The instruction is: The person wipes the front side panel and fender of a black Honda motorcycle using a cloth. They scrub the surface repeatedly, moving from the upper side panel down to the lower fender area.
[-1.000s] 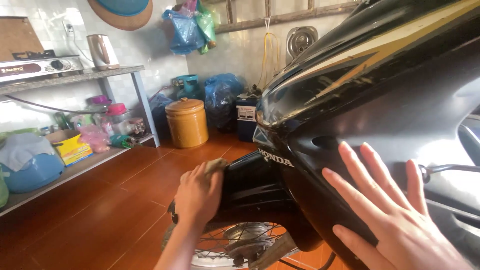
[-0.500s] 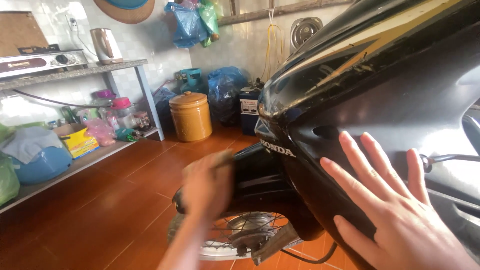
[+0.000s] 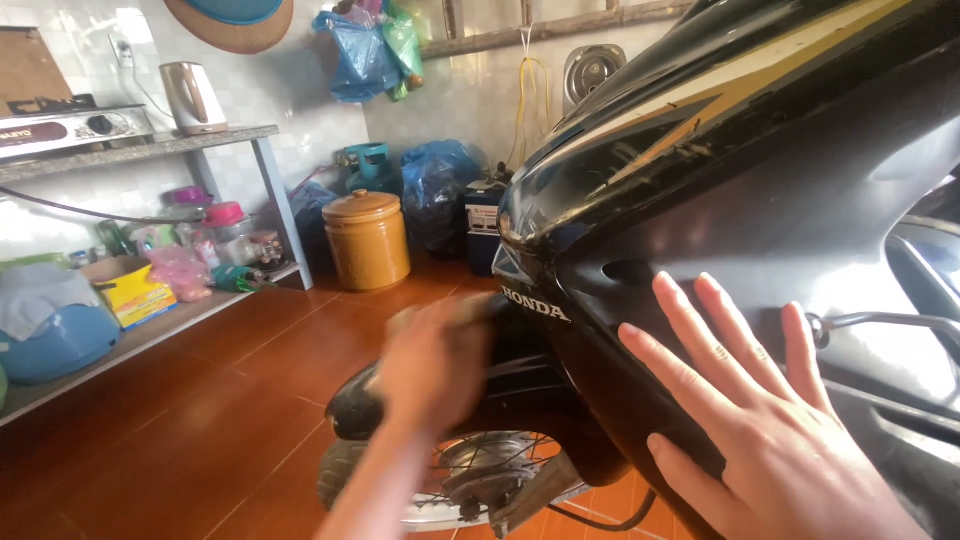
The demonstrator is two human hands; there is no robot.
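Observation:
A black motorcycle's front cover [image 3: 780, 190] fills the right half of the view. My right hand [image 3: 770, 440] lies flat on its lower side, fingers spread, holding nothing. My left hand [image 3: 430, 365] is motion-blurred, low at the centre. It presses on the black front fender [image 3: 350, 405] above the spoked front wheel [image 3: 470, 485]. Its fingers curl over what looks like a small dark scrub pad, which the blur mostly hides.
A brown lidded jar [image 3: 367, 238] stands on the red tiled floor [image 3: 200, 430] by the back wall, beside blue plastic bags [image 3: 435, 185]. A two-level shelf [image 3: 150, 145] on the left carries a kettle [image 3: 190, 97], a stove, bottles and a blue basin [image 3: 60, 340].
My left hand has rubbed back and forth over the front fender and is now more blurred. My right hand has stayed flat on the cover. The view has shifted slightly.

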